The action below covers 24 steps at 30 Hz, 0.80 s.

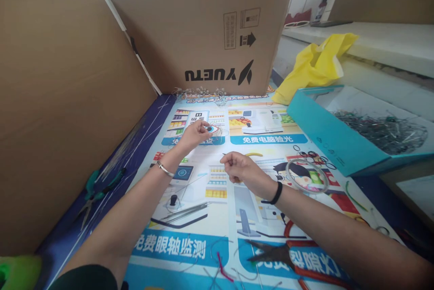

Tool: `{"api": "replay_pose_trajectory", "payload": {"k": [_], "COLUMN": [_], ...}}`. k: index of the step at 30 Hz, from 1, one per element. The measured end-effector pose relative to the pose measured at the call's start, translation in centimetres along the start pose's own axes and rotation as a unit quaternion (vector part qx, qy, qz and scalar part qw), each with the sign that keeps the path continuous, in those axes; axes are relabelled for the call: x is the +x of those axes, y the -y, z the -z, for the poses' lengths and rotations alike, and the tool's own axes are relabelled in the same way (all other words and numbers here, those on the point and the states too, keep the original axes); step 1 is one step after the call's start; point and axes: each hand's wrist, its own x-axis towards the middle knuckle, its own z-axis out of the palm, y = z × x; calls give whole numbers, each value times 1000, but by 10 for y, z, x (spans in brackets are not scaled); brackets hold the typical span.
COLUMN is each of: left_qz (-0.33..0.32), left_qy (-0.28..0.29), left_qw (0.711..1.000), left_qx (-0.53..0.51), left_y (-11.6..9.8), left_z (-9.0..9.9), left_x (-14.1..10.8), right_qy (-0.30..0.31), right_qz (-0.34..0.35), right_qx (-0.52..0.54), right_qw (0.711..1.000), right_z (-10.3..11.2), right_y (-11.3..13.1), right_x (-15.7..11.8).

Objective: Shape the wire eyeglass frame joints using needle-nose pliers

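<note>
Near the middle of the printed sheet [217, 215], my left hand [195, 134] is closed in a pinch on thin wire [218, 132], which loops out to the right of the fingertips. My right hand [237, 167] is lower and to the right, with its fingers curled together; what they hold, if anything, is too small to tell. The two hands are apart. Several thin metal rods [186, 212] lie on the sheet below my left hand. A clear ring coil [324, 177] and several small dark rings [322, 159] are to the right of my right hand.
Green-handled pliers [91, 195] lie at the left, orange-handled scissors [288, 254] at the lower right. Cardboard walls [203, 23] stand at the left and back. A blue box [322, 136] of wire pieces and a yellow bag [310, 68] are at the right. Wire scraps [220, 265] lie in front.
</note>
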Motion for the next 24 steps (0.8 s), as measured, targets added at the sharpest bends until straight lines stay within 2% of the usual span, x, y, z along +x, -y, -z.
{"api": "replay_pose_trajectory", "payload": {"k": [7,11,14,20,24], "left_qz": [15,12,5,13,10], "left_qy": [12,16,21,35,37], "left_qw": [999,997,996,994,993], "left_qx": [-31,-72,-91,-105,-108], "left_y": [-4,-6,-9,-7,-5], "left_z": [12,14,15,19,18], "left_x": [-2,-6,-9,-14,-14], "right_qy": [-15,-56,-64,-79,-61], "right_qz": [-19,-76,-114,-102,-103], "right_qx": [0,42,62,65,67], "right_qw": [1000,995,989,990,991], "right_z": [-1,-3,-8,-21,-24], "right_y": [2,10,18,22,18], "right_x": [-1,5,16,33,36]}}
